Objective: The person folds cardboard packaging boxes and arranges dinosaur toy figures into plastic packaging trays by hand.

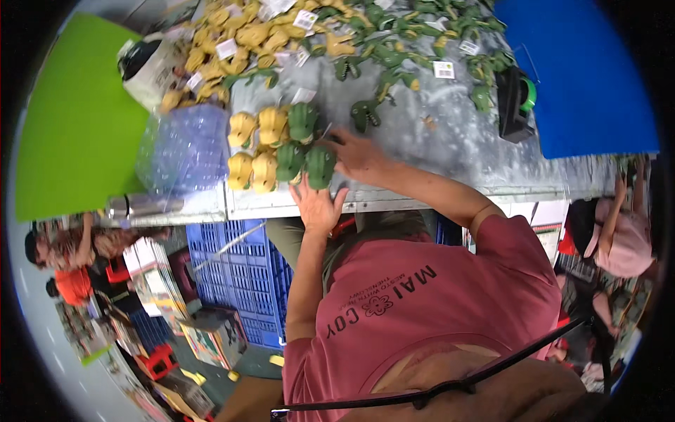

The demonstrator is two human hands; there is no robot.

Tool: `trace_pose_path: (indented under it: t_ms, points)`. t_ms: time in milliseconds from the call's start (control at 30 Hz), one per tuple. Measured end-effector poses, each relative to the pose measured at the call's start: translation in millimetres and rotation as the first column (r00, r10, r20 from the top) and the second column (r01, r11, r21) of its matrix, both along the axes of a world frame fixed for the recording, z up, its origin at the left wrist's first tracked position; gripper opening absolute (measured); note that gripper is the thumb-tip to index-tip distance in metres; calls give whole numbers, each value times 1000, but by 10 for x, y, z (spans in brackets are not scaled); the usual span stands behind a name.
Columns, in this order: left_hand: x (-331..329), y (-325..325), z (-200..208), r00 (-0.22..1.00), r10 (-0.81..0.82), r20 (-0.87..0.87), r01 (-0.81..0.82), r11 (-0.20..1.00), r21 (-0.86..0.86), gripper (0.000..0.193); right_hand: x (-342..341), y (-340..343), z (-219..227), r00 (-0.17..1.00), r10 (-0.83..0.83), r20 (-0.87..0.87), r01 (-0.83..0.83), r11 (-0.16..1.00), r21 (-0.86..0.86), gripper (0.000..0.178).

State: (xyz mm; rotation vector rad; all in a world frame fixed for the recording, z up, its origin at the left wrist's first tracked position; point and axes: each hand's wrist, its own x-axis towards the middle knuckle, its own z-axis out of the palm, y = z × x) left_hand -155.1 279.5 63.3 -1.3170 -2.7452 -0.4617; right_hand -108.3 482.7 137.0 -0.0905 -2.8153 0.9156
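Observation:
A tight block of dinosaur-shaped toys stands at the table's near edge: several yellow dinosaur toys (264,173) on the left and green dinosaur toys (303,122) on the right. My left hand (316,209) rests against the near side of the green ones, thumb spread and fingertips touching them. Beside the nearest green dinosaur toy (320,166), on its right, is my right hand (360,159), with its fingers apart. A thin pale strip shows by its fingertips, too small to name. Farther off lies a loose green dinosaur toy (365,114).
Heaps of yellow toys (253,35) and green toys (394,53) with white tags cover the far table. Clear plastic packaging (184,149) and a white bag (158,70) lie left. A black tape dispenser (515,112) stands right. Blue crates (239,281) sit below the table.

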Motion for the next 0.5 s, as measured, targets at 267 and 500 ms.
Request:
trace_pose_path:
  t_ms: [267, 500]
  points:
    - [-22, 36, 36, 1000, -7, 5, 8, 1000, -28, 72, 919, 1220, -378, 858, -468, -210, 510, 823, 249, 38]
    - [0, 62, 152, 999, -32, -19, 33, 998, 50, 70, 1721, 1269, 433, 598, 330, 731, -230, 944, -237, 32]
